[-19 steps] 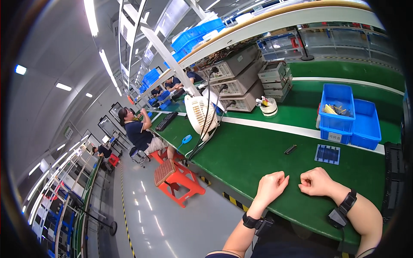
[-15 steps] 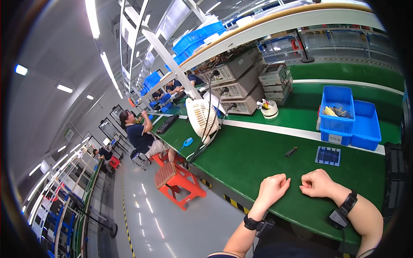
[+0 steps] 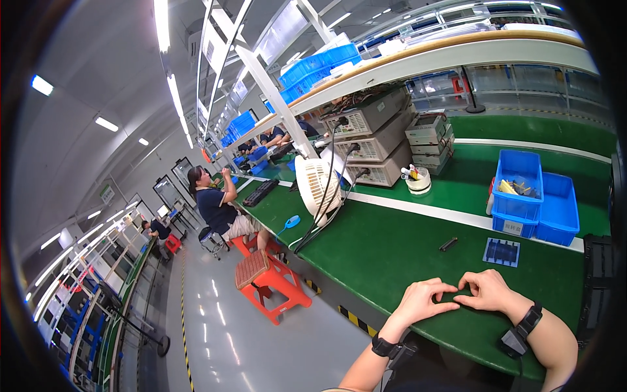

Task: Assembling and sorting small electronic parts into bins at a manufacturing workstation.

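Observation:
My left hand (image 3: 426, 302) is above the green workbench near its front edge, thumb and forefinger curved apart. Facing it, my right hand (image 3: 487, 291) also has its thumb and forefinger parted. The fingertips of both hands meet or nearly meet, framing a small gap. I see nothing held in either hand. Just beyond the right hand lies a flat blue-grey tray (image 3: 502, 245) with dark strips across it. A small dark elongated part (image 3: 449, 244) rests on the bench to the left of that tray.
Two blue bins (image 3: 516, 219) stand at the back right, one with small yellow and dark pieces. A white fan (image 3: 317, 186), stacked grey instruments (image 3: 372, 144) and a pen cup (image 3: 418, 181) are farther left. Red stools (image 3: 274, 287) and a seated person (image 3: 215, 202) are alongside the bench.
Both hands have gone from loosely curled fists to parted thumbs and forefingers, and their fingertips have come together. The whole view has shifted slightly, with the scene lower in the picture.

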The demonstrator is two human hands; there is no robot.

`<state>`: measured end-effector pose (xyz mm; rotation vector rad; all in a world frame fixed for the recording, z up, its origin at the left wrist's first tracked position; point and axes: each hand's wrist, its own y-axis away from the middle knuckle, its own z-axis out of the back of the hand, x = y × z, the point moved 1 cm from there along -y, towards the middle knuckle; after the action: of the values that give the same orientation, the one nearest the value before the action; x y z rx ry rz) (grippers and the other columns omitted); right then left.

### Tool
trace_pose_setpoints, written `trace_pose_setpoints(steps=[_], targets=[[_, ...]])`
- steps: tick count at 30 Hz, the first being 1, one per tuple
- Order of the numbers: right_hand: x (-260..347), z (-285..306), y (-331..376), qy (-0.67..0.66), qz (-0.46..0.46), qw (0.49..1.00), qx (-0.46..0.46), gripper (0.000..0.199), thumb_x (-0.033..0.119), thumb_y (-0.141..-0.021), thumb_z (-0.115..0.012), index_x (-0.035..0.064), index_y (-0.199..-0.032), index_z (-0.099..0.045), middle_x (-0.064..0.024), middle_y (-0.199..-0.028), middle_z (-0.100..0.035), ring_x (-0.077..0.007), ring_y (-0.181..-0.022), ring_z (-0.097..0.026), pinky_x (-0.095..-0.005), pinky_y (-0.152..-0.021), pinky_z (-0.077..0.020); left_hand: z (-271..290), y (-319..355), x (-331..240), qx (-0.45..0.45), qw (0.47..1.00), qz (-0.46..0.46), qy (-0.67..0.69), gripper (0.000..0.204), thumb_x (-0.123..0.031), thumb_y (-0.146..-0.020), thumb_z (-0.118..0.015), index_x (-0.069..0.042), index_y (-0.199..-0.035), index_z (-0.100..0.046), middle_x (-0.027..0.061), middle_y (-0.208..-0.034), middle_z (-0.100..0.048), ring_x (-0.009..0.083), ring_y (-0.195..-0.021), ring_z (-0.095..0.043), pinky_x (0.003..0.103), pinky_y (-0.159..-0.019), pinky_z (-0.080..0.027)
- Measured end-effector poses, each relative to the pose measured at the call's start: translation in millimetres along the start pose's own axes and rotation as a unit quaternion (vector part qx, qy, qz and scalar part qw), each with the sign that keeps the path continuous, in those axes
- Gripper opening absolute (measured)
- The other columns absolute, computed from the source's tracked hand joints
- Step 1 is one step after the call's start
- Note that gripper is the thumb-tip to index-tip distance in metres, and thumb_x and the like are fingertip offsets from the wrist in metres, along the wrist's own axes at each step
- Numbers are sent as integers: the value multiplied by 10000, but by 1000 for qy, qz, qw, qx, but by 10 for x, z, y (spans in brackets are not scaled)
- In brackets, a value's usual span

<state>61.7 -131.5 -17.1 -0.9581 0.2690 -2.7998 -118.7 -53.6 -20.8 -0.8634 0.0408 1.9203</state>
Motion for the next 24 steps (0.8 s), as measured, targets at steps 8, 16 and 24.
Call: trace_pose_setpoints(steps=[8,16,24], targets=[[90,-6,7,-212,6,972,104,495,351,-676,-750,170,-1118,-617,17,-581,-566,-56,-509,-470,-225,-509,-396,-11,67,93,94,978,-147,114,470,-296,-630,-761,-105,-1044,-648,39,-942,-620,190,-863,-524,345,-822,-373],[-27,15,-38,-197,18,980,13,710,244,-676,-762,54,-1275,-432,-61,-941,-528,-122,-733,-541,-239,-627,-474,-198,48,-5,88,972,-80,201,942,-373,-637,-732,-127,-1394,-229,131,-1392,-266,310,-1266,-268,429,-999,-288],[215,-165,-6,-344,129,913,178,564,218,-783,-678,114,-1288,-450,-207,-1432,-153,-306,-1349,-68,-454,-1048,-204,-278,143,23,131,917,-147,346,840,-537,-634,-702,-166,-1325,-402,178,-1464,67,351,-1350,25,510,-1060,-94]])
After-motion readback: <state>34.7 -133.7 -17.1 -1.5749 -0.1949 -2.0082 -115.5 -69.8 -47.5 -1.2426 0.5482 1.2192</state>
